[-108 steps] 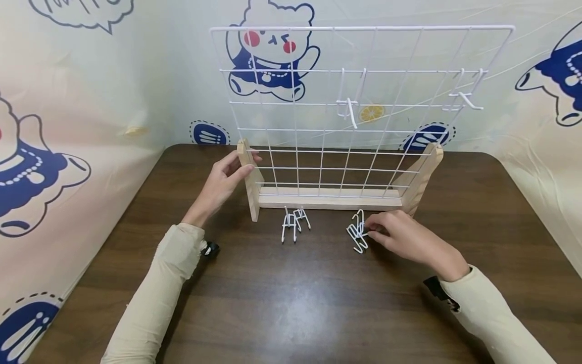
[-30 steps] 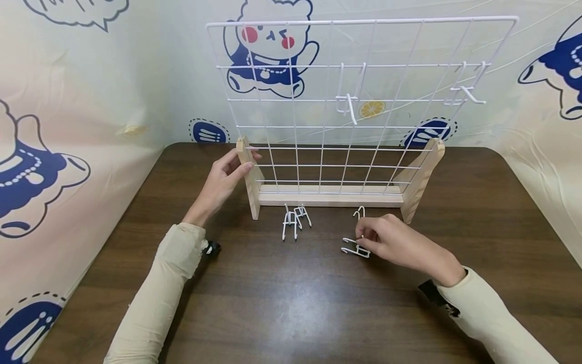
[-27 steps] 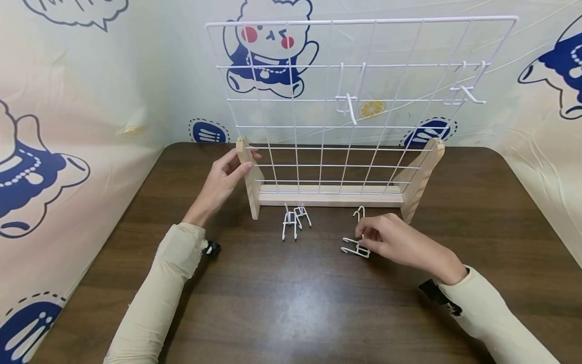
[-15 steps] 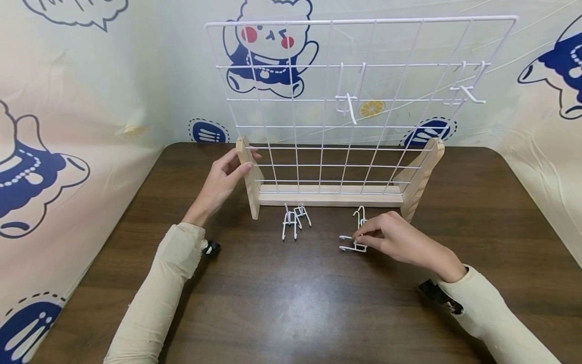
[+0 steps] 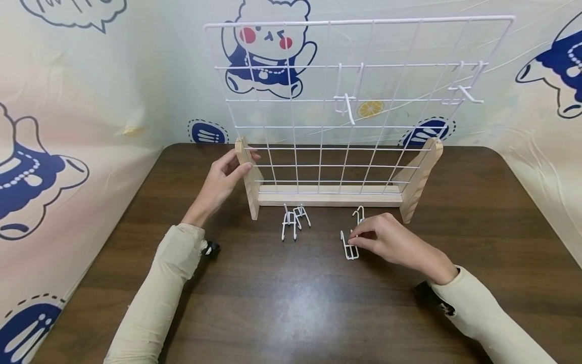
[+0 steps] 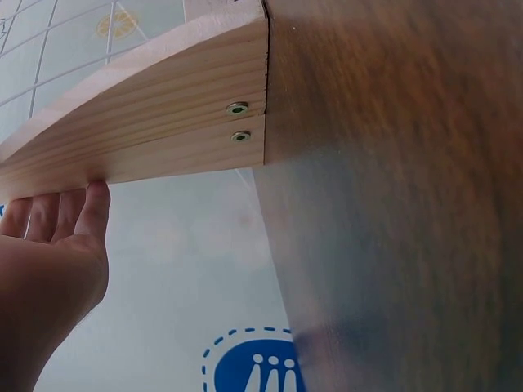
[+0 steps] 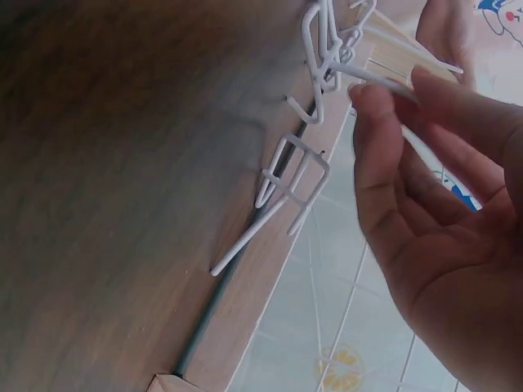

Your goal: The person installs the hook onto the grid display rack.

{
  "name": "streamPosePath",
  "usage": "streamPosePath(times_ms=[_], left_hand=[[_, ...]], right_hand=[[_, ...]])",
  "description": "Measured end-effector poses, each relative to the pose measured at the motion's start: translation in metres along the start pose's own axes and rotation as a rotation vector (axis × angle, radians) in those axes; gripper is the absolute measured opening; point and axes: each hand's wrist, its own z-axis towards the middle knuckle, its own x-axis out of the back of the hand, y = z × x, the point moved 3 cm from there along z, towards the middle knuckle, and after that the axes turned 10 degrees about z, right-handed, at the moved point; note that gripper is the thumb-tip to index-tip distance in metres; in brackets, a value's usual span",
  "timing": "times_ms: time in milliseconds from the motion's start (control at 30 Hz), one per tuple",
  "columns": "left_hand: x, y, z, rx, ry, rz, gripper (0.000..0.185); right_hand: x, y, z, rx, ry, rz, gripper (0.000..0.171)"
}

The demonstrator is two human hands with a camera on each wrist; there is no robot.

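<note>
A white wire grid rack stands in wooden side supports. My left hand grips the left wooden support, thumb on the near side and fingers passing behind it. Just in front of the rack, my right hand pinches a white wire hook by its prong, between thumb and fingertips, as the right wrist view shows. A second white hook lies behind that hand, partly covered by it in the head view. Further left on the table, two more white hooks lie close together.
Two white hooks hang on the grid: one right of centre, another near the right edge. A wooden crossbar joins the supports. The brown table backs onto a printed cloth.
My right hand has parted one hook from the pair on the right, drawn it nearer, and turned it so its ends point towards the rack instead of left. The left hand stays put.
</note>
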Motion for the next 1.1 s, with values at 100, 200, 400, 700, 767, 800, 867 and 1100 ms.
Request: streamPosePath(times_ms=[100,200,400,700,767,800,867,1100], left_hand=[[0.000,-0.001,-0.001,0.006,0.004,-0.002,0.032],[0.001,-0.002,-0.001,0.008,0.004,0.002,0.032],[0.000,-0.005,-0.001,0.009,0.003,0.005,0.032],[0.001,-0.030,0.007,-0.007,0.007,0.005,0.035],[0.001,-0.031,0.007,-0.011,0.009,0.003,0.034],[0.001,-0.031,0.007,-0.013,0.008,0.001,0.034],[0.001,-0.031,0.007,-0.017,0.009,-0.003,0.032],[0.002,-0.030,0.006,-0.013,0.011,-0.009,0.034]], right_hand=[[-0.001,0.000,0.001,-0.034,0.000,0.006,0.005],[-0.001,0.001,0.001,-0.061,-0.008,0.034,0.005],[-0.001,0.002,0.000,-0.046,0.013,0.034,0.007],[0.005,-0.008,0.001,0.010,0.114,0.113,0.008],[0.007,-0.010,0.000,0.009,0.141,0.150,0.008],[0.008,-0.011,0.000,0.008,0.153,0.166,0.008],[0.010,-0.013,0.000,0.006,0.162,0.208,0.008],[0.011,-0.019,-0.001,-0.071,0.139,0.340,0.006]])
